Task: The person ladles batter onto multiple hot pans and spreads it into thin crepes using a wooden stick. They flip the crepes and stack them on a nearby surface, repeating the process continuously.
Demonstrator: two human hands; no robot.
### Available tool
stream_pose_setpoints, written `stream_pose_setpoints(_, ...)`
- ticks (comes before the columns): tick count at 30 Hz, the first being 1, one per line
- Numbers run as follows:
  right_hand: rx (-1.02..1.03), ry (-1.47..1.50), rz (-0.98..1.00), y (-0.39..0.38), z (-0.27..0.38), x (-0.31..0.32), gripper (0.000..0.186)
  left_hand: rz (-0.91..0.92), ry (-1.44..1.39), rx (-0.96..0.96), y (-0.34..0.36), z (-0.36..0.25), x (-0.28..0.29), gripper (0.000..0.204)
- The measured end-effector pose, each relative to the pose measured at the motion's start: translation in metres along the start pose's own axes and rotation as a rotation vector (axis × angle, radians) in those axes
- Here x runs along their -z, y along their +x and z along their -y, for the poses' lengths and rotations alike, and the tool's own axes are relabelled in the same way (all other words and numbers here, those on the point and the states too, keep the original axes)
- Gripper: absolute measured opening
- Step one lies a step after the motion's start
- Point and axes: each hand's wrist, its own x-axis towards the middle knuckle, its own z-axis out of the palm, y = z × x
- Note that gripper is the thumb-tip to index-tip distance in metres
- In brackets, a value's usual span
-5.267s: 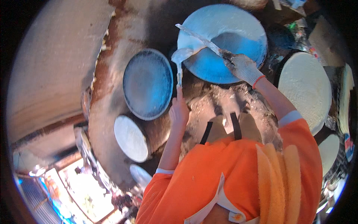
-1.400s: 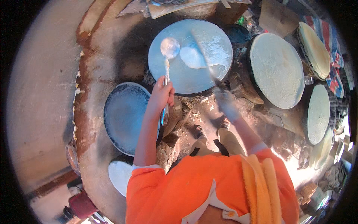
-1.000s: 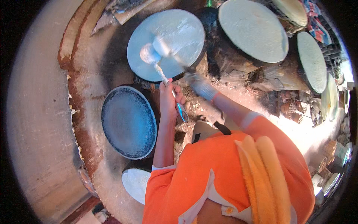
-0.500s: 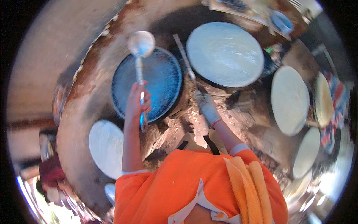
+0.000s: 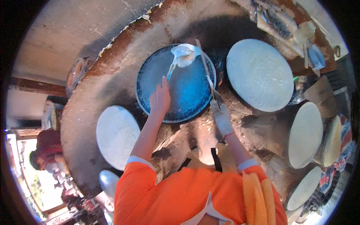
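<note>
My left hand [image 5: 160, 99] grips the handle of a ladle [image 5: 171, 71] over the far part of a round dark griddle [image 5: 176, 101]. White batter [image 5: 185, 60] coats the ladle's bowl and hangs or spills below it; whether it touches the griddle I cannot tell. My right hand [image 5: 221, 116], in a pale glove, is closed around a long thin flat stick [image 5: 205, 67]. That stick slants up across the griddle's right rim, its far end beside the ladle's bowl.
To the right, a large griddle is covered by a pale round flatbread [image 5: 260, 75]. Other pale rounds lie at the left [image 5: 118, 137] and far right [image 5: 305, 135]. A wooden board with a blue bowl [image 5: 316, 57] sits at the back right. A person in dark red [image 5: 50, 148] is at the far left.
The ladle has tipped over, and its batter now shows beneath the bowl. My view has shifted left, and the stick has come over the griddle's right rim.
</note>
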Motion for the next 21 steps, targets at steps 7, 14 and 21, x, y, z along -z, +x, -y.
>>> stream_pose_setpoints(7,0.267,0.010,-0.219,0.019,-0.034,-0.038,0.029,-0.102,-0.236,0.102,0.017,0.018,-0.001,0.039)
stream_pose_setpoints(14,0.148,-0.439,-0.204,0.018,-0.005,-0.014,0.030,-0.215,-0.375,0.229,-0.038,0.073,0.022,0.030)
stream_pose_setpoints(21,0.307,-0.629,0.056,0.043,0.047,-0.022,0.032,-0.123,-1.727,0.585,-0.157,0.043,0.099,0.026)
